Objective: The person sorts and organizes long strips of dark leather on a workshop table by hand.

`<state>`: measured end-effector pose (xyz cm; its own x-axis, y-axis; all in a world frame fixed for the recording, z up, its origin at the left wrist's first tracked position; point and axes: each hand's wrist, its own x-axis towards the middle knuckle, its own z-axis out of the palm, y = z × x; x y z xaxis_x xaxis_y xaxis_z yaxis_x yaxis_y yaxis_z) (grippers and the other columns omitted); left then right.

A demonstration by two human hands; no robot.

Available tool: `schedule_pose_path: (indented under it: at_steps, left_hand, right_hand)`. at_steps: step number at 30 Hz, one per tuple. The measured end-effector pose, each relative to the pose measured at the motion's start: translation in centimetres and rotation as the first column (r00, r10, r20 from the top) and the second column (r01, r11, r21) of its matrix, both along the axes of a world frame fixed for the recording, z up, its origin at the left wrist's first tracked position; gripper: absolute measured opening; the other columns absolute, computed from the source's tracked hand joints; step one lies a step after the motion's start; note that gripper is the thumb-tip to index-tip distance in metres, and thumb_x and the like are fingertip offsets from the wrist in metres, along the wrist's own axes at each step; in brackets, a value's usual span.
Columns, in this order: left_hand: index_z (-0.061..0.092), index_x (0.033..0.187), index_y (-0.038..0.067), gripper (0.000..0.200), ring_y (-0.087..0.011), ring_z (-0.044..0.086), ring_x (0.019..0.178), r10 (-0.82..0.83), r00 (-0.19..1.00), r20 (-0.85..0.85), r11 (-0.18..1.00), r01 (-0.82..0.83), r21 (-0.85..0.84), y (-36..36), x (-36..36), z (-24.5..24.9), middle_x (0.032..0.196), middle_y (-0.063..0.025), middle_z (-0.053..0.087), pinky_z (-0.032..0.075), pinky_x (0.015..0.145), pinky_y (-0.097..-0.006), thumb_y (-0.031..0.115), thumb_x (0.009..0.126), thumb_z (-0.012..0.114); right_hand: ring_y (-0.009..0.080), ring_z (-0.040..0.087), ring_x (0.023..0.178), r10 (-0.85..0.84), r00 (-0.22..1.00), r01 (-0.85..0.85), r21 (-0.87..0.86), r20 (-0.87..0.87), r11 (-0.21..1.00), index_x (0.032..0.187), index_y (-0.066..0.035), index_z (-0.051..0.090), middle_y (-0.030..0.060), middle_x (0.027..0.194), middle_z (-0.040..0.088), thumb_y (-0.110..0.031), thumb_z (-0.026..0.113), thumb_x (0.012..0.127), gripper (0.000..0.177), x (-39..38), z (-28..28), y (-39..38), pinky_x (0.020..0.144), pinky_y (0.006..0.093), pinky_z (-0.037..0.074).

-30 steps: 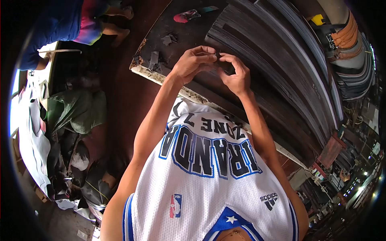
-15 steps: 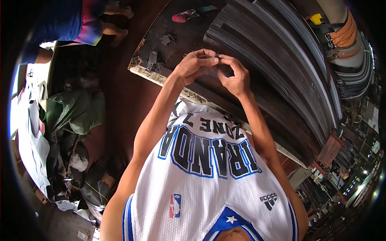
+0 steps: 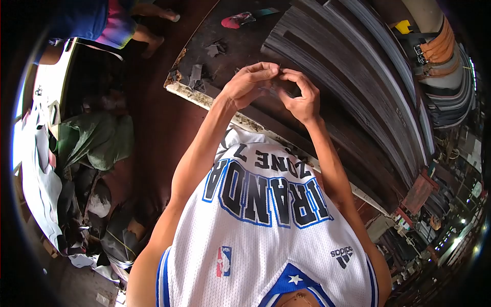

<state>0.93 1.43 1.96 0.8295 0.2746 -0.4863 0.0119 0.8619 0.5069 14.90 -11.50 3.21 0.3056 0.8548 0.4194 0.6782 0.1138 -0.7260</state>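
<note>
Both of my hands meet at the fingertips above the dark work table (image 3: 230,30). My left hand (image 3: 251,83) has its thumb and fingers pressed together around something too small and dark to make out. Close beside it, my right hand (image 3: 300,94) pinches at the same spot, its thumb lower and bent. Long dark strips (image 3: 353,77) lie stacked on the table beyond and to the right of my hands. Small dark scraps (image 3: 196,75) rest near the table's left corner.
Another person in blue and pink clothing (image 3: 82,20) is at the upper left. A red and teal object (image 3: 238,20) lies at the table's far side. Green cloth (image 3: 97,140) is heaped at left. Orange straps (image 3: 438,48) wrap a bundle at right.
My fingertips have shifted very slightly, with a small gap now between the two hands. The other person's legs and clothing at the upper left have moved a little.
</note>
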Motion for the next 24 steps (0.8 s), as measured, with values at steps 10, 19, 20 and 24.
schedule_pose_path:
  at_steps: [10, 19, 20, 24]
  left_hand:
    - [0.064, 0.109, 0.014, 0.013, -0.0075, 0.057, 0.078, -0.042, 0.996, 0.075, 0.997, 0.046, -0.060, 0.3, 0.1, -1.4, 0.094, 0.0064, 0.064, 0.048, 0.069, -0.0244, 0.016, 0.097, 0.064]
    - [0.065, 0.110, 0.012, 0.014, -0.0072, 0.061, 0.079, 0.006, 0.997, 0.078, 0.997, 0.000, -0.080, 0.3, -0.1, -1.0, 0.098, 0.0044, 0.065, 0.050, 0.068, -0.0218, 0.016, 0.097, 0.064]
    - [0.065, 0.112, 0.010, 0.016, -0.0083, 0.062, 0.079, 0.032, 0.996, 0.082, 0.997, -0.026, -0.077, 0.2, -0.2, -0.9, 0.099, 0.0026, 0.066, 0.052, 0.069, -0.0218, 0.013, 0.096, 0.064]
    - [0.065, 0.116, 0.003, 0.021, -0.0112, 0.064, 0.083, 0.048, 0.987, 0.156, 0.998, -0.042, -0.040, 0.5, -0.4, -1.1, 0.103, -0.0027, 0.067, 0.056, 0.075, -0.0225, 0.004, 0.094, 0.064]
  right_hand:
    - [0.0275, 0.070, 0.101, 0.004, 0.999, -0.005, 0.012, 0.050, 1.000, 0.102, -0.005, 0.067, 0.0122, 0.110, 0.071, 0.004, 0.075, 0.074, 0.030, -0.2, 0.2, -0.1, 0.087, 0.0350, 0.056]
    - [0.0268, 0.069, 0.101, 0.000, 1.000, 0.000, 0.013, -0.027, 1.000, 0.103, -0.007, 0.068, 0.0088, 0.110, 0.071, 0.000, 0.076, 0.075, 0.030, -0.1, 0.0, 0.2, 0.087, 0.0357, 0.056]
    - [0.0268, 0.069, 0.101, 0.000, 1.000, 0.000, 0.013, -0.027, 1.000, 0.103, -0.007, 0.068, 0.0088, 0.110, 0.071, 0.000, 0.076, 0.075, 0.030, 0.0, 0.1, 0.3, 0.087, 0.0357, 0.056]
    - [0.0269, 0.069, 0.102, -0.014, 0.999, 0.013, -0.017, -0.030, 1.000, 0.103, -0.008, 0.068, 0.0091, 0.110, 0.071, 0.000, 0.075, 0.076, 0.030, 0.3, 0.5, 0.4, 0.087, 0.0354, 0.056]
